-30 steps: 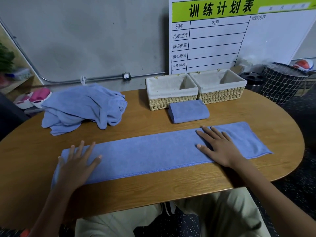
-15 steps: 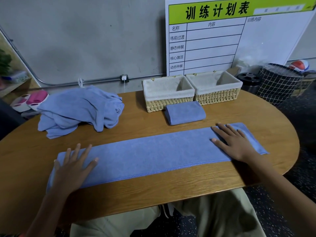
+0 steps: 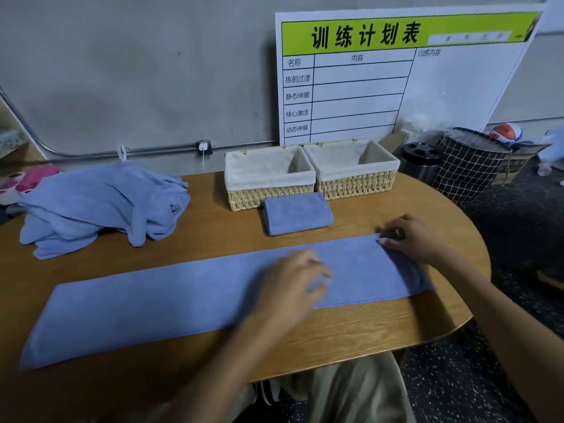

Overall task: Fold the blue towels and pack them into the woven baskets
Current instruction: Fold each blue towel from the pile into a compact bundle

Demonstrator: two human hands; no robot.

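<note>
A long blue towel (image 3: 152, 306), folded into a narrow strip, lies flat across the wooden table (image 3: 335, 334). My right hand (image 3: 415, 236) pinches the far corner of its right end. Blurred by motion, my left hand (image 3: 290, 288) is over the strip's middle-right part with fingers loosely curled and nothing in them. A small folded blue towel (image 3: 297, 213) lies in front of the two woven baskets: the left basket (image 3: 268, 196) and the right basket (image 3: 357, 186). Both have pale cloth liners and nothing inside. A heap of unfolded blue towels (image 3: 100, 203) sits at the table's far left.
A white planning board (image 3: 396, 87) leans on the wall behind the baskets. A black wire bin (image 3: 470, 169) and a dark round container (image 3: 419, 160) stand on the floor to the right. Pink and white items (image 3: 27, 183) lie beyond the table's left end.
My left hand left the towel's left end and swept right to the middle. My right hand slid to the right end and curled its fingers on the far corner.
</note>
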